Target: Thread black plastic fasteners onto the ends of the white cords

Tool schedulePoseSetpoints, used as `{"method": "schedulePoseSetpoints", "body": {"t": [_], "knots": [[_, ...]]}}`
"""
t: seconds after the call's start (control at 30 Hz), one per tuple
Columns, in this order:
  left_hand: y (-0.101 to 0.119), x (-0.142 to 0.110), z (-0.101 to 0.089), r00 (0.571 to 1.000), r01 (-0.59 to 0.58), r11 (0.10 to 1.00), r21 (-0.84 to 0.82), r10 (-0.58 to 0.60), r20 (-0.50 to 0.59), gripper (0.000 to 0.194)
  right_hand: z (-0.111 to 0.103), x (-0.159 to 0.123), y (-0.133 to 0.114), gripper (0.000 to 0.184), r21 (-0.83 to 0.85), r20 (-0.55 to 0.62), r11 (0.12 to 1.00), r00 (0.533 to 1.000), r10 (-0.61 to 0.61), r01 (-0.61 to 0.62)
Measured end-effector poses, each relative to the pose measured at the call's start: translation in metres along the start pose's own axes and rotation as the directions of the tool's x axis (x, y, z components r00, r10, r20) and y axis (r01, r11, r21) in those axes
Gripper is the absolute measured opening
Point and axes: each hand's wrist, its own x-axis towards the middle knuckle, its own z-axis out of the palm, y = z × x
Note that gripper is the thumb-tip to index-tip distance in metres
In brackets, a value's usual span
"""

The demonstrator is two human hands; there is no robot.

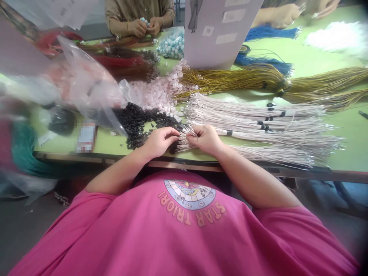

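Note:
White wires (247,132) lie in taped bundles across the table, their ends pointing left. My right hand (207,140) is closed around several wire ends at the left of the nearest bundle. Just left of it, my left hand (161,142) has thumb and fingers pinched together close to the wire tips; what they hold, if anything, is too small to make out. A heap of small black plastic pieces (133,124) spreads beside and beyond my left hand. Small pale pink pieces (161,90) are piled behind the black ones.
Yellow wires (241,78) run behind the white ones. A clear plastic bag (92,80) stands left of the heaps. A grey divider (215,34) rises at the back. Across the table, a co-worker's hands (145,27) hold small pieces. The table edge (115,158) is near my body.

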Motion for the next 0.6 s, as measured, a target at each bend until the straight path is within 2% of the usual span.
{"method": "schedulePoseSetpoints", "body": {"t": [0.23,0.43,0.5,0.6], "knots": [[-0.001,0.002,0.007,0.991,-0.133,0.981,0.139,0.136,-0.016,0.012,0.003,0.0,-0.001,0.023,-0.063,-0.008,0.995,0.997,-0.073,0.073],[-0.001,0.001,0.014,0.979,-0.199,0.967,0.157,0.204,-0.021,0.011,0.002,0.0,0.002,0.021,0.006,0.039,0.995,0.994,-0.104,0.103],[-0.002,-0.001,0.008,0.976,-0.211,0.962,0.174,0.216,-0.013,0.012,-0.002,0.001,0.002,0.018,0.031,0.056,0.995,0.994,-0.091,0.09],[-0.013,0.0,-0.013,0.974,-0.207,0.947,0.244,0.222,-0.035,0.014,-0.01,0.003,-0.001,0.018,0.075,0.06,0.997,0.997,-0.039,0.035]]}}
